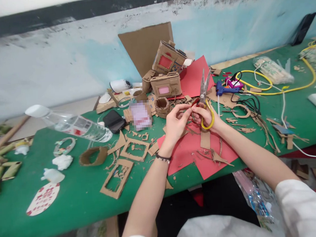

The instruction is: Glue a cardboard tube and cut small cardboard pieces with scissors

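One pair of scissors (203, 94) points lengthwise forward, right hand (203, 114) clasping it; grip of left hand (177, 119) unclear.

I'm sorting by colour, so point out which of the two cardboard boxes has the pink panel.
The lower, more level cardboard box: its front panel is pink, whereas the upper box is tilted, with a red panel.

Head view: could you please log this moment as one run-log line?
right hand: holding yellow-handled scissors | left hand: pinching beside right hand, held item unclear | beneath: red paper, cardboard scraps
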A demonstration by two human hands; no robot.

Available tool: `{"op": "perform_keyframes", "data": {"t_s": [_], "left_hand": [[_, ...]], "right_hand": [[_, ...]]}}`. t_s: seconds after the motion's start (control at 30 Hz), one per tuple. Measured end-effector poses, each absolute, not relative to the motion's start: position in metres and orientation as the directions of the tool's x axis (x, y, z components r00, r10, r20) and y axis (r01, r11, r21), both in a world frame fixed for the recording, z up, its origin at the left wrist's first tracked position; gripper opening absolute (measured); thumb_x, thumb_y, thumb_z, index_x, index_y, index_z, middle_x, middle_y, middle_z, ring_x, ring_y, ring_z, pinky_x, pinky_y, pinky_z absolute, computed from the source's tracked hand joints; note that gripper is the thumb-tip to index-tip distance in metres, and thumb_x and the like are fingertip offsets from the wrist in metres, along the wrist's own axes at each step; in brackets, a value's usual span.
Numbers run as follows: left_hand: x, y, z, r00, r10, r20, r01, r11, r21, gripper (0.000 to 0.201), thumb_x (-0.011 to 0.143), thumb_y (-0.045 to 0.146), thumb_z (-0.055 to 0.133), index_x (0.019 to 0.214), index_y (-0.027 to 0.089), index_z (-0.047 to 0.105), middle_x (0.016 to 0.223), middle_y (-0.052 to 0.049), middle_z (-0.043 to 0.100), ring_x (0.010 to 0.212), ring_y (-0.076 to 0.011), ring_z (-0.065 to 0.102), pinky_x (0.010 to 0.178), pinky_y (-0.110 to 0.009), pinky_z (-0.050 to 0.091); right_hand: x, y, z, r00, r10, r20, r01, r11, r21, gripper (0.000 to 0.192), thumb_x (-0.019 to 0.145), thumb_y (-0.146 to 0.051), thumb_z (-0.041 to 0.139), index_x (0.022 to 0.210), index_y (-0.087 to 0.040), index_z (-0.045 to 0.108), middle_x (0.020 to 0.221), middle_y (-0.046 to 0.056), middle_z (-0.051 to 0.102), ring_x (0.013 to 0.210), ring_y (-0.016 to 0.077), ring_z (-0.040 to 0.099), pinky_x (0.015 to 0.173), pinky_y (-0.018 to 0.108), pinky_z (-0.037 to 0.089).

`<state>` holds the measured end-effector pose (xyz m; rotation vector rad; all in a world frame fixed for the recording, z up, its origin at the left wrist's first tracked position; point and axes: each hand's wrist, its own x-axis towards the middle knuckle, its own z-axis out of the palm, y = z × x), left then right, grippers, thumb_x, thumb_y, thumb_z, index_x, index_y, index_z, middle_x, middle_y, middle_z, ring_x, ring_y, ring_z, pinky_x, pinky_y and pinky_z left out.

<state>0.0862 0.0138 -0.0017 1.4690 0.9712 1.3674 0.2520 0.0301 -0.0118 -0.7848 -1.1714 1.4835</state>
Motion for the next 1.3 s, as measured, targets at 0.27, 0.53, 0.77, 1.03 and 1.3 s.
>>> {"op": "perform_keyframes", "data": {"t_s": [0.27,0.53,0.77,1.03,1.3], "left_hand": [[0.087,0.018,-0.010,0.100,0.966,0.237,-0.081,-0.230,0.970,0.037,0.088,0.050,0.091,0.104,0.019,0.078,0.104,-0.006,0.080,0.070,-0.0124,0.072,0.069,-0.027,0.065],[0.079,0.020,0.002,-0.032,0.981,0.192,-0.246,-0.194,0.950,0.047,0.085,0.058,0.094,0.104,0.019,0.076,0.093,-0.002,0.076,0.066,-0.0088,0.069,0.068,-0.023,0.063],[0.081,0.017,0.011,-0.022,0.971,0.238,-0.325,-0.232,0.917,0.056,0.086,0.068,0.090,0.100,0.021,0.063,0.083,0.001,0.073,0.062,-0.0084,0.063,0.063,-0.021,0.058],[0.083,0.015,0.012,-0.073,0.942,0.329,-0.177,-0.337,0.925,0.055,0.095,0.074,0.078,0.098,0.021,0.062,0.077,0.003,0.067,0.058,-0.0094,0.058,0.059,-0.024,0.052],[0.084,0.015,0.008,-0.063,0.932,0.358,-0.065,-0.362,0.930,0.055,0.100,0.078,0.067,0.099,0.023,0.062,0.079,0.001,0.069,0.061,-0.0118,0.062,0.061,-0.027,0.054]], "right_hand": [[0.253,0.030,-0.010,-0.113,0.982,0.148,-0.140,0.132,-0.981,0.058,0.085,-0.079,0.083,0.078,-0.025,0.061,0.057,-0.005,0.050,0.051,0.0136,0.045,0.049,0.031,0.041],[0.255,0.035,-0.018,-0.152,0.975,0.159,0.007,0.162,-0.987,0.071,0.087,-0.096,0.065,0.100,-0.027,0.064,0.080,0.001,0.059,0.068,0.0192,0.054,0.063,0.036,0.049],[0.249,0.031,-0.030,-0.306,0.930,0.203,0.098,0.242,-0.965,0.071,0.087,-0.088,0.074,0.116,-0.024,0.065,0.110,0.009,0.072,0.102,0.0282,0.069,0.098,0.047,0.059],[0.244,0.026,-0.035,-0.359,0.922,0.147,0.065,0.182,-0.981,0.076,0.088,-0.084,0.076,0.132,-0.023,0.063,0.112,0.008,0.073,0.104,0.0270,0.069,0.095,0.041,0.060],[0.247,0.032,-0.031,-0.323,0.933,0.157,0.182,0.224,-0.957,0.069,0.086,-0.093,0.067,0.099,-0.025,0.063,0.091,0.003,0.066,0.087,0.0237,0.061,0.083,0.039,0.056]]}}
